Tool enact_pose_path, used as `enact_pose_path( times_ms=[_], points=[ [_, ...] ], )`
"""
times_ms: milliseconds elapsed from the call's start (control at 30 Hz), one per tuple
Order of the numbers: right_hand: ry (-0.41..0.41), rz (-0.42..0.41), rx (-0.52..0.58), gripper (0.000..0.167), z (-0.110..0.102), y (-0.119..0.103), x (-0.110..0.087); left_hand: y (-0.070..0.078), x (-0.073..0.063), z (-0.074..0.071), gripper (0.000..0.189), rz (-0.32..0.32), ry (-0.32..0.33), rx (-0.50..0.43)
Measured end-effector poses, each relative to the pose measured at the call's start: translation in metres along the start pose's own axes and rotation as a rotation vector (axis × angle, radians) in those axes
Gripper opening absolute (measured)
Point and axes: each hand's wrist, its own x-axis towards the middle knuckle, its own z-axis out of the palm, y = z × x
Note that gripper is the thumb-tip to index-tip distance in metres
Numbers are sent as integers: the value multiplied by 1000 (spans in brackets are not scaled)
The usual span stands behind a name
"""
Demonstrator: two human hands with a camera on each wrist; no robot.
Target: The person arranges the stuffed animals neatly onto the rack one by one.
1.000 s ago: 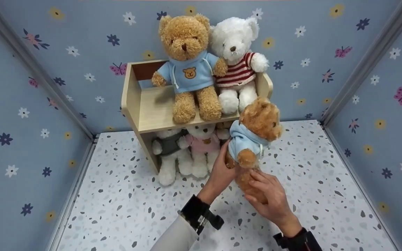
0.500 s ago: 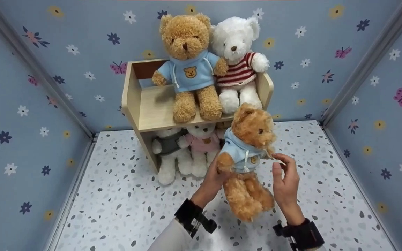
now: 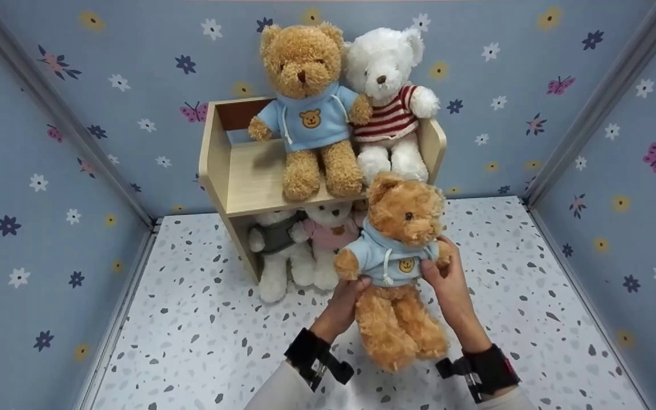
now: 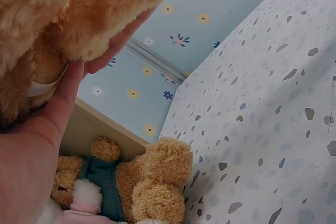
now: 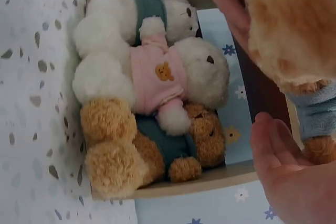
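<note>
A brown teddy bear (image 3: 396, 273) in a light blue hoodie is held upright in front of the shelf, facing the head camera and turned slightly right. My left hand (image 3: 342, 304) grips it at the lower side, the thumb near the hoodie's hem and the other fingers behind. On the opposite side my right hand (image 3: 453, 290) holds it by the arm and hoodie, thumb on the front. The left wrist view has the bear's fur (image 4: 68, 14) close up, a white tag under it. In the right wrist view its head (image 5: 294, 30) hides part of the hands.
A wooden two-tier shelf (image 3: 214, 154) stands against the flowered wall. On top sit a bigger brown bear (image 3: 311, 122) in a blue hoodie and a white bear (image 3: 385, 108) in red stripes. Below are several bears, one white in pink (image 5: 157, 69), one brown in green (image 5: 163, 145).
The teddy bear has turned from sideways to nearly face the head camera and come slightly left. My right hand let go of its lower body and took hold of its right-hand side.
</note>
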Motion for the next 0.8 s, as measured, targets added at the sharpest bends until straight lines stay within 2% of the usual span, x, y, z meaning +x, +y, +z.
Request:
enact_pose_path(
  times_ms=[100, 267, 467, 633, 733, 800],
  points=[
    [-23, -10, 34, 75, 5, -1, 0, 1, 3, -1, 19, -14, -8, -20],
    [-17, -34, 72, 85, 15, -5, -1, 4, 5, 1, 24, -84, 31, -12],
    [65, -153, 119, 85, 24, -10, -2, 6, 9, 0, 26, -65, 30, 131],
    [130, -207, 121, 84, 29, -11, -4, 8, 9, -5, 29, -60, 41, 280],
    [153, -234, 124, 86, 30, -9, -5, 9, 7, -7, 25, -68, 70, 319],
    [169, -249, 131, 89, 31, -6, -6, 10, 5, -7, 24, -62, 66, 302]
  ],
)
